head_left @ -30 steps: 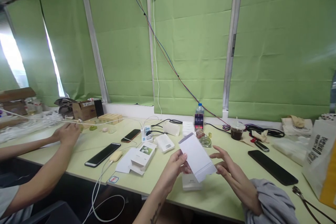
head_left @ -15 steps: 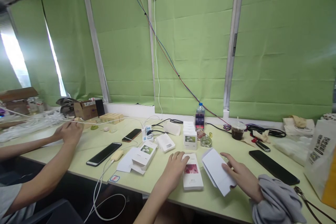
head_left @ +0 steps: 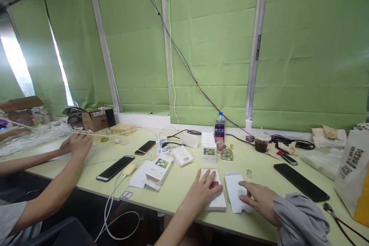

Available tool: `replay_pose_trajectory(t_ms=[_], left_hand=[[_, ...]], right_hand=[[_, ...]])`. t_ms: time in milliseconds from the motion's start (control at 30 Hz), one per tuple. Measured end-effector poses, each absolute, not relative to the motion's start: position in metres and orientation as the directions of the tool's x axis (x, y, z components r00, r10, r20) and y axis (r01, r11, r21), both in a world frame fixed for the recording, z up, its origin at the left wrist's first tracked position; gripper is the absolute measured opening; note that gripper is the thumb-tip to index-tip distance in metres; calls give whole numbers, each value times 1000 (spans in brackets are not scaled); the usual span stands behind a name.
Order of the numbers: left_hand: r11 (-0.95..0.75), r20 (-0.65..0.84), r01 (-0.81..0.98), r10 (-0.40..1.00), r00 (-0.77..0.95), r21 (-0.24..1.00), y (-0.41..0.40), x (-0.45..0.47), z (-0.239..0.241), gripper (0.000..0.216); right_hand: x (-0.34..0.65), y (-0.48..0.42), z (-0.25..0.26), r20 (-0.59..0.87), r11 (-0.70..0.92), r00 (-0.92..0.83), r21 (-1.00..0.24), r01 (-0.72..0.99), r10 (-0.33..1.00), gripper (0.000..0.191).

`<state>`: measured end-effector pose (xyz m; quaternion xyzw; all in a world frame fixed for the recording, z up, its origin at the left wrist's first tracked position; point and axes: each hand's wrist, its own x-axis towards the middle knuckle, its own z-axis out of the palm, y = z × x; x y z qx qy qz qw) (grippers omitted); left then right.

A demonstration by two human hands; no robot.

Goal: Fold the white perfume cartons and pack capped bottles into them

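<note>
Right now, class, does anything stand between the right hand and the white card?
Nothing visible does. The right hand overlaps the white card at its right edge; the box under the left hand lies left of the card.

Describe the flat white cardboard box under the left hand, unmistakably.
On the pale green table, go from the blue-capped plastic bottle toward the near edge. The left hand lies on the white cardboard box; its pink picture distinguishes it from the green-pictured boxes.

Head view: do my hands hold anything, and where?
No clear hold: left hand lies across the white carton; right hand overlaps the folded card near its right edge.
</note>
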<state>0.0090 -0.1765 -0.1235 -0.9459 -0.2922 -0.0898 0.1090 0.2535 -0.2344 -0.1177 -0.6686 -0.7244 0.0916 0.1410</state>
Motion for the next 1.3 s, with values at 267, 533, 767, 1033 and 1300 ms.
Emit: replay_pose_trajectory(t_ms=[267, 533, 767, 1033, 1300], left_hand=[[-844, 182, 516, 490, 852, -142, -183, 9, -118, 45], [-871, 134, 491, 489, 862, 17, -182, 1, -103, 54], [-888, 105, 447, 457, 883, 104, -185, 7, -105, 93], [-882, 167, 468, 471, 866, 59, -189, 10, -100, 86], [-808, 27, 556, 571, 820, 195, -194, 9, -96, 60]], right_hand=[[251, -235, -120, 119, 175, -142, -359, 917, 983, 40], [248, -237, -118, 135, 237, -198, -422, 875, 971, 42], [247, -235, -118, 58, 245, -248, -472, 847, 967, 46], [240, -246, -96, 79, 373, -410, -594, 712, 909, 52], [244, -244, -104, 129, 355, -349, -588, 727, 928, 38]])
